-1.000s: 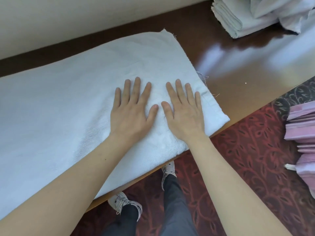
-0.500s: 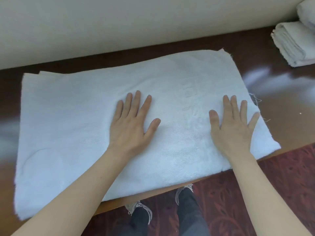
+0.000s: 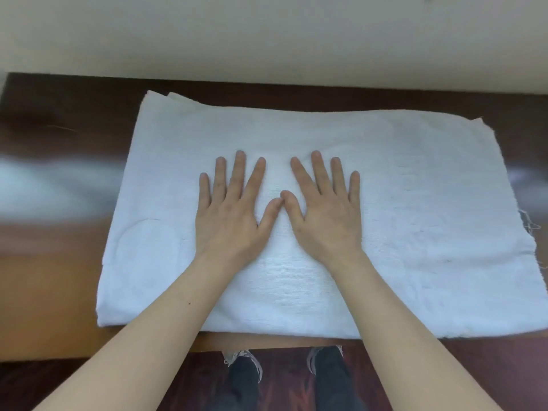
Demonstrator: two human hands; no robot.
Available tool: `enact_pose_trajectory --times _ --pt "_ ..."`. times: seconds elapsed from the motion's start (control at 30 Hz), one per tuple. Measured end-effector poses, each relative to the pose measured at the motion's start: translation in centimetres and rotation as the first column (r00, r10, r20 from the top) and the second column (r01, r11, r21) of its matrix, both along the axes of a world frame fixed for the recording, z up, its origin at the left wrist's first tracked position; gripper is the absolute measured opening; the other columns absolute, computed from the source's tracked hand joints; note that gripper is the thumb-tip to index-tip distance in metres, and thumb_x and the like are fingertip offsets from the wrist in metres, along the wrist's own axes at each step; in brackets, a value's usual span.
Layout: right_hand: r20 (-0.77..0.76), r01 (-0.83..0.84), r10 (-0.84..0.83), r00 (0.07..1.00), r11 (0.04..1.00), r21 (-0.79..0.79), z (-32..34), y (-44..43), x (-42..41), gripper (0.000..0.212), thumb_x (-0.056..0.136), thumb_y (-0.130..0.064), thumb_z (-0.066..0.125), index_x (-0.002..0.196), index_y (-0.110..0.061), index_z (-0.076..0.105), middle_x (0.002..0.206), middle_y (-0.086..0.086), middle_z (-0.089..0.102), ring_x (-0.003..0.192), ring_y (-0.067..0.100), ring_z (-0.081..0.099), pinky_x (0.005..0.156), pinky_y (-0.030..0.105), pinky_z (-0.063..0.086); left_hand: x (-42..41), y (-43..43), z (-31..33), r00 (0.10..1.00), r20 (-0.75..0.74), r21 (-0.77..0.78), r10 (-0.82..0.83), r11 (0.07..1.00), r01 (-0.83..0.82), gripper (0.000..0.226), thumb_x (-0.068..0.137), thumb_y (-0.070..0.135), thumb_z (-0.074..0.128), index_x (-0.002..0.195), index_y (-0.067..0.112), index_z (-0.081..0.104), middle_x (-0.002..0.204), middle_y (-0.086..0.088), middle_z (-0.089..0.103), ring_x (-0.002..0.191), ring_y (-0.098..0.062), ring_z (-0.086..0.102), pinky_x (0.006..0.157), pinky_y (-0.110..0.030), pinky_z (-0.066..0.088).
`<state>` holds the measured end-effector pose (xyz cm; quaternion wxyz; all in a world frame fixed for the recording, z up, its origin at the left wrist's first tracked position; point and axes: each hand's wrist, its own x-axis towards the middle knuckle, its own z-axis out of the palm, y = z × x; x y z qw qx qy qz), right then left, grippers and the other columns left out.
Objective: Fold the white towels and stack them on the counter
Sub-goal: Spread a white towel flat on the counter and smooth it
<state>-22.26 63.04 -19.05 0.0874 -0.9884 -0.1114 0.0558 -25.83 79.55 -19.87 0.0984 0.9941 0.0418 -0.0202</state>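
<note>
Two grey shoes [image 3: 243, 358] stand on the red carpet [image 3: 284, 378] below the tabletop's [image 3: 53, 292] near edge. On the tabletop the folded white towel [image 3: 415, 232] lies flat, reaching that edge. The left hand [image 3: 231, 215] and right hand [image 3: 326, 215] press flat on its middle, fingers spread, thumbs touching. A pale wall [image 3: 267, 37] rises beyond the far edge.

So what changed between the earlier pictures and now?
The right hand swept out toward the right end of the towel, then came back beside the left hand; their thumbs now touch. Nothing was gripped or released. Both hands stayed flat on the towel, which stayed spread on the counter.
</note>
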Motion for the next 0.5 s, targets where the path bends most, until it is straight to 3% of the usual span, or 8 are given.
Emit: enact_pose_trajectory --times 0.23,0.4,0.5 --pt "0.003 0.003 -0.002 1.000 1.000 -0.017 0.0 -0.1 -0.1 0.064 0.097 -0.067 0.001 0.156 -0.043 0.003 0.166 -0.007 -0.001 0.152 0.021 -0.008 0.122 0.051 -0.004 -1.5 6.8 0.2 0.995 -0.034 0.021 0.095 0.995 -0.094 0.072 0.096 0.069 0.007 0.159 0.035 0.001 0.168 0.004 -0.003 0.153 -0.021 -0.009 0.124 -0.045 -0.004" --pt "-0.004 0.004 -0.004 1.000 0.999 -0.034 0.1 0.2 -0.2 0.066 0.096 -0.067 -0.003 0.156 -0.041 0.001 0.166 -0.006 -0.001 0.152 0.022 -0.008 0.121 0.052 -0.004 -3.3 12.6 0.6 0.965 -0.054 0.021 0.255 0.967 -0.254 0.076 0.094 0.072 0.004 0.159 0.032 0.003 0.168 -0.002 -0.001 0.153 -0.031 -0.005 0.123 -0.050 0.001" --pt "0.001 0.008 -0.008 1.000 0.999 -0.034 0.3 0.5 -0.3 0.066 0.096 -0.067 -0.003 0.156 -0.041 0.003 0.166 -0.005 0.000 0.152 0.023 -0.007 0.121 0.052 -0.004 -1.9 11.7 0.8 0.984 0.029 0.040 0.174 0.984 -0.175 0.076 0.095 0.072 0.005 0.159 0.031 0.001 0.168 -0.003 -0.005 0.153 -0.029 -0.011 0.123 -0.048 -0.005"
